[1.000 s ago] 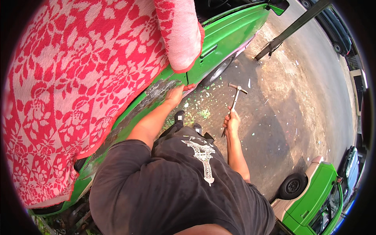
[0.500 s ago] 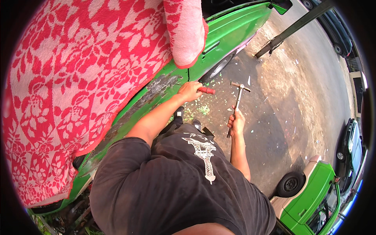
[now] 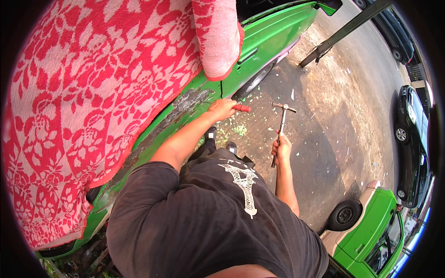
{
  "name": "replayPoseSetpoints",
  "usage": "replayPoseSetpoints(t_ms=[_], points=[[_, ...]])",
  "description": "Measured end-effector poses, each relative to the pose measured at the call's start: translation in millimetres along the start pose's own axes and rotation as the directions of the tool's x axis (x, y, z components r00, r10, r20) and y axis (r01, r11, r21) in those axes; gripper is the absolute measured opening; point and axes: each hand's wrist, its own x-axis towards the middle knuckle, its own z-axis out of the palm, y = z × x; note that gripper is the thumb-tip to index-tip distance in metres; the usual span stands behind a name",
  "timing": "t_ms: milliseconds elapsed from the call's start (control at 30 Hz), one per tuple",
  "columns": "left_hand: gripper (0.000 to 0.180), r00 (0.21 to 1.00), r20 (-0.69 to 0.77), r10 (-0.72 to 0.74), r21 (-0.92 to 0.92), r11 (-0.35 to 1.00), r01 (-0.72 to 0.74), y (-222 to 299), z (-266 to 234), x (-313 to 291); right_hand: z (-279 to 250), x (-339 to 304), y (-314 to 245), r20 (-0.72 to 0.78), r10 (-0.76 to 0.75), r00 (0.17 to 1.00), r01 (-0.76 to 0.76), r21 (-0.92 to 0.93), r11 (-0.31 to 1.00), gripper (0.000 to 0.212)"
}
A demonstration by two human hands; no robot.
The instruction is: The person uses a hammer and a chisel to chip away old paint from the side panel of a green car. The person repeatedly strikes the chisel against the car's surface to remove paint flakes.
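My left hand (image 3: 222, 109) is closed around the red handle of a tool (image 3: 241, 108), whose end sticks out to the right of my fist. The tool's working end is mostly hidden, beside the scraped grey patch (image 3: 187, 104) on the green car body (image 3: 222, 88). My right hand (image 3: 282, 148) grips a hammer (image 3: 283, 119) by its handle. Its narrow, two-ended metal head points up and away from me, apart from the car and the red-handled tool.
A red and pink floral blanket (image 3: 106, 92) covers much of the car at left. Green flakes (image 3: 239, 129) lie on the ground by my feet. A post (image 3: 343, 34) stands ahead at right. Another green vehicle (image 3: 366, 231) is at lower right, and a dark car (image 3: 410, 139) is beyond.
The dark car at far right has moved up the picture. My right hand and the hammer have shifted slightly lower; my left hand keeps its grip by the panel.
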Motion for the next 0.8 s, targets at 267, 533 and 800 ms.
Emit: replayPoseSetpoints(t_ms=[267, 533, 800], points=[[0.016, 0.995, -0.017, -0.101, -0.046, 0.994, 0.100, 8.4, -14.5, 7.3, 32.7, -8.1, 13.2, 0.060, -0.049, 0.997, 0.050, -0.017, 0.999, 0.030], [0.016, 0.995, -0.031, -0.098, -0.010, 0.995, 0.097, 5.2, -15.4, 2.9, 47.3, -4.3, 13.7, 0.019, -0.055, 0.998, 0.053, 0.108, 0.993, 0.029], [0.018, 0.988, -0.037, -0.148, -0.009, 0.989, 0.148, 10.1, -20.7, 12.3, 40.5, -5.5, 15.8, 0.087, -0.018, 0.996, 0.012, 0.063, 0.998, 0.030]])
